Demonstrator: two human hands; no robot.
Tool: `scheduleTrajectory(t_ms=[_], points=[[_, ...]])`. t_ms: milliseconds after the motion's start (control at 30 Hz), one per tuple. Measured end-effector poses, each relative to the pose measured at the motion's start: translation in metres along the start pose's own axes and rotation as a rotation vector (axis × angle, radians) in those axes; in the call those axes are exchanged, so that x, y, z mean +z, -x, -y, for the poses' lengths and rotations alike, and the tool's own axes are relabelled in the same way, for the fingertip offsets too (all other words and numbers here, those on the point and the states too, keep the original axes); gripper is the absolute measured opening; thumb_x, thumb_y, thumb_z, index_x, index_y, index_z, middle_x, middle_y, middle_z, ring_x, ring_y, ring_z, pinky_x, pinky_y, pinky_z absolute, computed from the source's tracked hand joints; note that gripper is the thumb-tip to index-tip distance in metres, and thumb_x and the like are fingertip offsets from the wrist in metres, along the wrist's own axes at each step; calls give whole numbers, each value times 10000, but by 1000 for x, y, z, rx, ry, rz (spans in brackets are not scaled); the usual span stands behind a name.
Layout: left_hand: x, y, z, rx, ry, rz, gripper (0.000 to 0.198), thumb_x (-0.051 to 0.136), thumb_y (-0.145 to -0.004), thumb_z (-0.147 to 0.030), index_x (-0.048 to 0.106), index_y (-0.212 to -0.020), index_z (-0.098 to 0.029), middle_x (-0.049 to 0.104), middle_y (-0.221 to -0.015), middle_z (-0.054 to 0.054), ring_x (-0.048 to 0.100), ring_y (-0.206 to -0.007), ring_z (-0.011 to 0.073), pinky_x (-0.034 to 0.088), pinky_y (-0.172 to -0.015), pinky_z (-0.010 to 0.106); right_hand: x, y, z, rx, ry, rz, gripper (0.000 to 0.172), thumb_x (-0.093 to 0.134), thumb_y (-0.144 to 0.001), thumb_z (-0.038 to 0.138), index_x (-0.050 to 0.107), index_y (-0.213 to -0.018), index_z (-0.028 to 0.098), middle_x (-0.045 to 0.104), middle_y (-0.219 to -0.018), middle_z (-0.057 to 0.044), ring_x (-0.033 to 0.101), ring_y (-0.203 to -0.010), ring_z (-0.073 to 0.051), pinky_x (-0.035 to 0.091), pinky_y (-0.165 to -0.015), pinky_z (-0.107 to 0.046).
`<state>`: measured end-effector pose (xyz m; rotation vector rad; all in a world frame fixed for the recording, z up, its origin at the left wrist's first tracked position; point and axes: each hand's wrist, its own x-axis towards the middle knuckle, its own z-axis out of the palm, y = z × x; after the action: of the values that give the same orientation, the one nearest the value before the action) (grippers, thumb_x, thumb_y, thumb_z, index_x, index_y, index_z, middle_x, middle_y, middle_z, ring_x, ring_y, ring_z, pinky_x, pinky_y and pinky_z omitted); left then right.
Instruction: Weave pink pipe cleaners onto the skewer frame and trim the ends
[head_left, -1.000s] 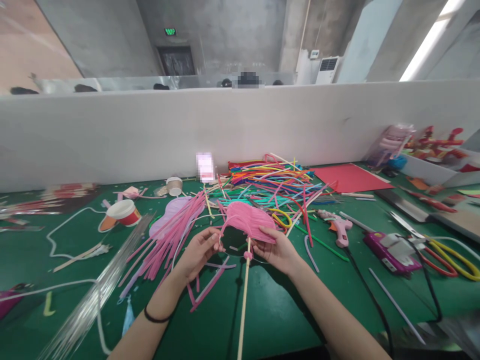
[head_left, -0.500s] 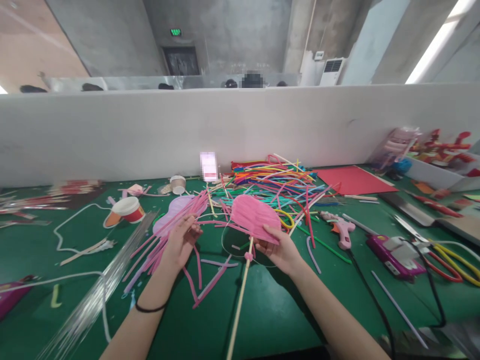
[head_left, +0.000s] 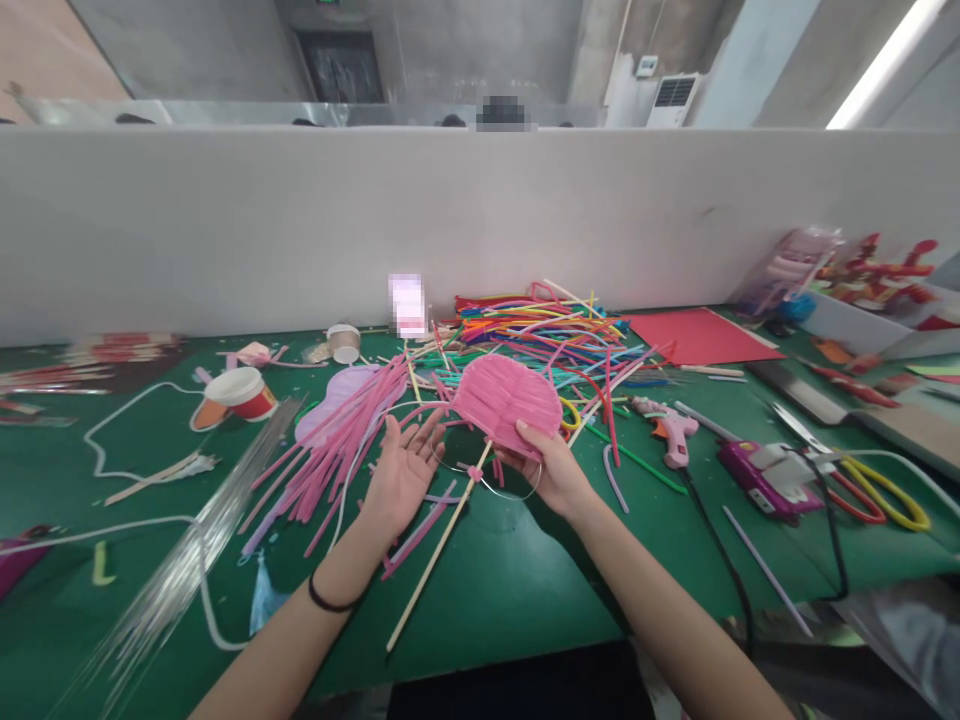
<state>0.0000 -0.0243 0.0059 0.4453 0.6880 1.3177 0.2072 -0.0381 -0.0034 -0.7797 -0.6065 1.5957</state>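
My right hand grips the lower right edge of a pink fan, thumb on its face. The fan has a ribbed, fuzzy-looking surface. Its thin wooden stick slants down to the left, with a small pink wrap near the top. A thin wire loop hangs around that point. Left of the fan, my left hand lies palm up with its fingers spread, holding nothing. Beside it rests a bundle of pink pipe cleaners, partly over a lilac rounded shape.
Behind the fan lies a heap of coloured pipe cleaners. To the right are a pink glue gun, a purple power strip and scissors. On the left are a paper cup and a bundle of wires.
My left hand has turned palm up, its fingers opening out. The fan has tilted, and its stick's lower end has swung left. The view has dipped downward.
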Motion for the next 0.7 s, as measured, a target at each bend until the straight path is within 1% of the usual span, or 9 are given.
scheduleTrajectory(t_ms=[67,133,167,233,333,433,500,600,700], points=[[2,3,0,-2,-50,45,402,552,-893,-506,659,-1066,-159,623,-1294,110,650,-1049,184,570,-792,272,2,1,-2,-32,17,-10,294,779,-727,330,671,-964,193,751,-927,-38,718,-776,-187,607,-720,-310],[3,6,0,-41,-191,107,363,671,-828,-434,670,-1077,-170,655,-1245,101,654,-1054,213,564,-792,291,4,2,-5,-52,63,-4,329,787,-717,349,674,-985,198,747,-957,-40,718,-787,-195,606,-719,-324],[4,8,0,-66,-289,126,347,723,-788,-388,684,-1053,-168,687,-1182,100,669,-1018,221,562,-771,288,5,3,-7,-56,94,9,350,791,-711,357,674,-1002,201,745,-972,-42,718,-791,-199,606,-710,-329],[5,12,3,-101,-490,119,291,780,-729,-334,717,-940,-144,742,-1003,100,700,-886,210,549,-716,267,7,4,-10,-54,160,49,384,791,-706,372,676,-1030,201,741,-992,-49,716,-796,-206,602,-689,-330],[4,17,7,-100,-665,65,268,797,-698,-357,735,-792,-115,753,-803,97,691,-701,175,534,-691,265,8,7,-13,-14,223,124,398,765,-726,415,684,-1042,187,740,-978,-67,714,-784,-206,592,-667,-319],[3,17,9,-77,-682,74,296,798,-689,-375,748,-825,-117,760,-811,99,699,-720,193,540,-740,299,7,9,-12,70,297,202,409,760,-726,427,690,-1037,170,740,-942,-78,713,-751,-199,582,-647,-304],[1,16,9,-54,-677,78,288,796,-693,-374,749,-827,-124,763,-827,97,706,-749,199,541,-760,304,6,10,-12,105,370,222,402,791,-691,397,698,-995,151,739,-890,-76,707,-714,-185,571,-628,-280],[1,14,10,-28,-688,57,261,800,-690,-359,748,-801,-129,765,-825,96,711,-742,198,544,-758,300,6,11,-13,95,414,183,372,811,-660,362,701,-934,137,729,-815,-60,688,-667,-159,544,-583,-240],[1,14,12,13,-682,28,249,813,-672,-336,748,-793,-128,765,-800,99,718,-743,217,550,-772,319,7,11,-14,65,392,138,349,806,-656,347,699,-916,141,726,-809,-53,681,-670,-154,518,-550,-220]])
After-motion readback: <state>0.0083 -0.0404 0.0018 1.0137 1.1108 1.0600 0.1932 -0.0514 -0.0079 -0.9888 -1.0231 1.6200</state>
